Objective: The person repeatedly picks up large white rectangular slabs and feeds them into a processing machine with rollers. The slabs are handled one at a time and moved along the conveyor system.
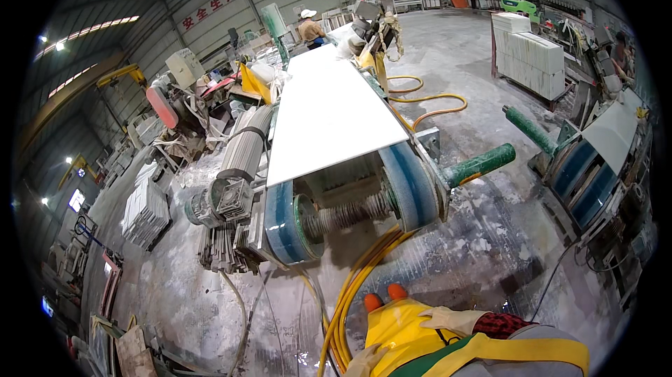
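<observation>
Two gloved hands show at the lower edge, and both hold nothing. My right hand rests on the yellow apron with the fingers lying loosely apart and flat. My left hand hangs low beside the apron; only a part of the glove shows, so I cannot tell if its fingers are apart or together.

Nearest to the hands is the bundle of yellow hoses, just to the left of my left hand, running over the wet floor toward the machine. Well ahead of both hands lies the long white slab, flat on the conveyor, its near end above the blue rollers. Two green handles stick out ahead and to the right of my right hand.

I judge this as a waiting step: I stand and watch the slab on the line. A next move would call for stepping forward over the hoses, because the slab is out of reach from here.
</observation>
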A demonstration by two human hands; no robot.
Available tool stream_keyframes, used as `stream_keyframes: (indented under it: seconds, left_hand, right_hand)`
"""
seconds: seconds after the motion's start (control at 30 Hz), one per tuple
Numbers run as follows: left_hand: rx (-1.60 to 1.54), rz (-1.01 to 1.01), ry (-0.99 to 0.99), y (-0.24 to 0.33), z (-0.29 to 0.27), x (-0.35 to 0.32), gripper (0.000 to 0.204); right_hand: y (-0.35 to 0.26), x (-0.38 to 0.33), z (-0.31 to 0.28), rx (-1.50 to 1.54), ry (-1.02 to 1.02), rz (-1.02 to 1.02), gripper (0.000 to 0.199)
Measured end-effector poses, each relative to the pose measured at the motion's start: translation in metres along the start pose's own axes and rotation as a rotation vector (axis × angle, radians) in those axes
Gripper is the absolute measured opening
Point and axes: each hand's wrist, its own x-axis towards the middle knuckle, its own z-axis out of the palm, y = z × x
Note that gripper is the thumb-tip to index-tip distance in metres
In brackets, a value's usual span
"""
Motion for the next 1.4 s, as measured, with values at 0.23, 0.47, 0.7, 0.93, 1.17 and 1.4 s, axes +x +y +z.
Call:
stream_keyframes:
  seconds: [0.23,0.47,0.7,0.93,1.17,1.4]
  left_hand:
    - [-0.008,-0.011,-0.001,-0.003,0.001,-0.002,0.059]
    - [-0.005,-0.02,-0.008,-0.005,0.0,-0.004,0.06]
    - [0.002,-0.018,-0.011,-0.006,-0.002,-0.004,0.061]
    - [-0.003,-0.017,-0.018,-0.01,-0.001,-0.008,0.062]
    - [0.008,-0.02,-0.02,-0.009,0.0,-0.004,0.063]
    - [0.022,-0.026,-0.024,-0.007,-0.001,0.002,0.064]
  right_hand:
    - [-0.011,-0.009,-0.008,0.041,-0.02,0.01,0.066]
    - [-0.011,-0.008,-0.007,-0.007,-0.007,0.0,0.067]
    - [-0.004,-0.004,-0.002,-0.002,0.007,-0.012,0.067]
    - [-0.016,-0.013,-0.011,0.066,0.004,0.018,0.065]
    - [-0.014,-0.013,-0.01,0.068,0.011,0.011,0.065]
    - [-0.02,-0.019,-0.015,0.074,0.003,0.044,0.064]
